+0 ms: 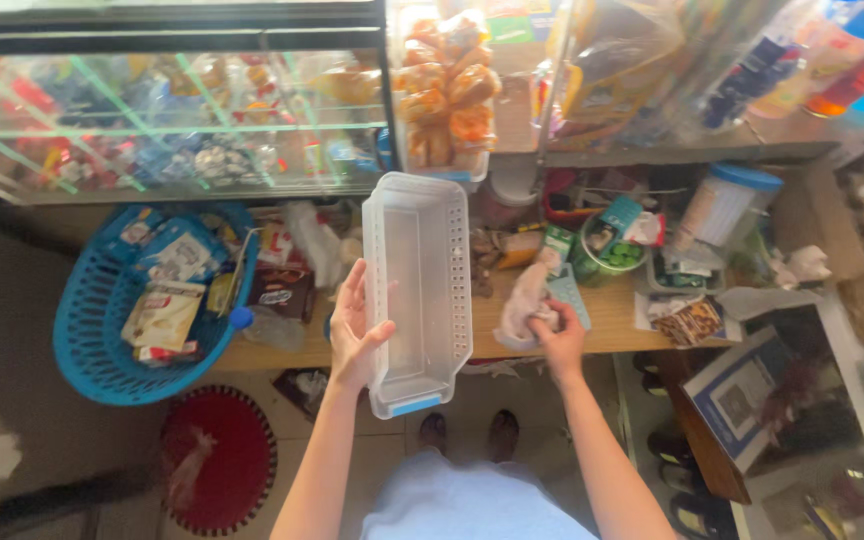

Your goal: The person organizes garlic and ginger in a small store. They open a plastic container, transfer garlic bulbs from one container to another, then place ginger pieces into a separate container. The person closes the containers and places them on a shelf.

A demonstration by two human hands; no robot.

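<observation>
My left hand [354, 332] grips the left side of a clear white plastic basket [419, 290], long and rectangular, held up over the wooden counter [602, 318]. The basket looks empty inside. My right hand [556, 332] is closed on a crumpled pale cloth [527, 303] that rests on the counter just right of the basket.
A round blue basket [92, 330] full of packets stands at the left of the counter. A glass display case [172, 120] of goods runs along the back. A lidded plastic jar [722, 205] and small packets crowd the right. A red mat [217, 458] lies on the floor.
</observation>
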